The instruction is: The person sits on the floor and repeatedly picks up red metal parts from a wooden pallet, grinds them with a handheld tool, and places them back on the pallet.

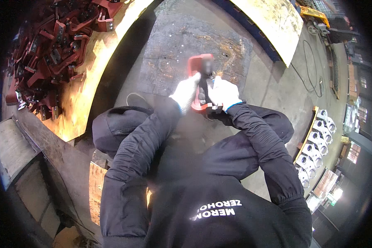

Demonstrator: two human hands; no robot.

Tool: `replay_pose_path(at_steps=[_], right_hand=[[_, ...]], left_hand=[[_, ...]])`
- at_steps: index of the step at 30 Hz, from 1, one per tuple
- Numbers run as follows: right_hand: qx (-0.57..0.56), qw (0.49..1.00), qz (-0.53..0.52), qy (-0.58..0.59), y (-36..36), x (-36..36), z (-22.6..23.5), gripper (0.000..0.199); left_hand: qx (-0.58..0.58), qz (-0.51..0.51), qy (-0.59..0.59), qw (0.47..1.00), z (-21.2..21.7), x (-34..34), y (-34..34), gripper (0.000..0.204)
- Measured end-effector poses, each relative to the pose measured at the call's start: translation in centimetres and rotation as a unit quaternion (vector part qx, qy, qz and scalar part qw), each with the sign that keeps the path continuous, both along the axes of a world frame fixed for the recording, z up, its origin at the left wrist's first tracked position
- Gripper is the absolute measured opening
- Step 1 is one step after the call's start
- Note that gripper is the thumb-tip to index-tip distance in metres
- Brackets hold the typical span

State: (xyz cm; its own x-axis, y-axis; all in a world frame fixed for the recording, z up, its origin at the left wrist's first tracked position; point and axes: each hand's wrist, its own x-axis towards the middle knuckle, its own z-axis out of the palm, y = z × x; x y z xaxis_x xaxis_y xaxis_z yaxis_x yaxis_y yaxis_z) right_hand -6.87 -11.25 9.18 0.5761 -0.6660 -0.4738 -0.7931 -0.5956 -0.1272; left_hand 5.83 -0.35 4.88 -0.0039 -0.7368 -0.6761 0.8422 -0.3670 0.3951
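Note:
A red, C-shaped metal bracket (200, 108) with a dark middle is held out in front of me over a dark, scuffed plate (165, 53). My left hand (186, 91), in a white glove, is closed around the bracket's left side. On its right side, my gloved right hand (225, 92) is closed, fingers bent in against the dark middle. A small item may sit at the right fingertips, but I cannot make it out. The bracket's upper end is blurred, and the gloves cover part of its sides.
A heap of similar red brackets (49, 58) lies on a wooden surface (99, 53) at the left. Another wooden top (273, 25) stands at the far right. Silver ring-shaped castings (316, 142) fill a rack at the right. A cable (310, 70) lies on the floor.

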Motion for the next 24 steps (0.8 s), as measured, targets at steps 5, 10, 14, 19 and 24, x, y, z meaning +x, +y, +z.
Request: replay_pose_path(at_steps=[5, 10, 14, 19, 24], right_hand=[[0.106, 0.992, -0.009, -0.070, 0.5, 0.5, -1.4, 0.044], [0.181, 0.971, 0.061, -0.140, -0.7, 0.2, -2.2, 0.035], [0.188, 0.937, 0.073, -0.284, -1.7, -0.2, -0.8, 0.046], [0.160, 0.942, 0.065, -0.288, -2.8, -1.6, 2.8, 0.047], [0.214, 0.932, -0.193, -0.220, -1.5, -2.5, -2.5, 0.049]], left_hand=[[0.024, -0.009, -0.009, 1.000, 1.2, 0.3, 0.0, 0.045], [0.058, -0.046, -0.178, 0.981, 3.0, -0.9, -0.3, 0.044], [0.047, -0.033, -0.239, 0.969, 2.5, -1.4, -0.1, 0.050], [0.033, -0.041, -0.129, 0.990, -0.9, -0.2, 0.2, 0.051], [-0.030, 0.053, -0.008, 0.998, 0.2, -1.2, -0.9, 0.047]])
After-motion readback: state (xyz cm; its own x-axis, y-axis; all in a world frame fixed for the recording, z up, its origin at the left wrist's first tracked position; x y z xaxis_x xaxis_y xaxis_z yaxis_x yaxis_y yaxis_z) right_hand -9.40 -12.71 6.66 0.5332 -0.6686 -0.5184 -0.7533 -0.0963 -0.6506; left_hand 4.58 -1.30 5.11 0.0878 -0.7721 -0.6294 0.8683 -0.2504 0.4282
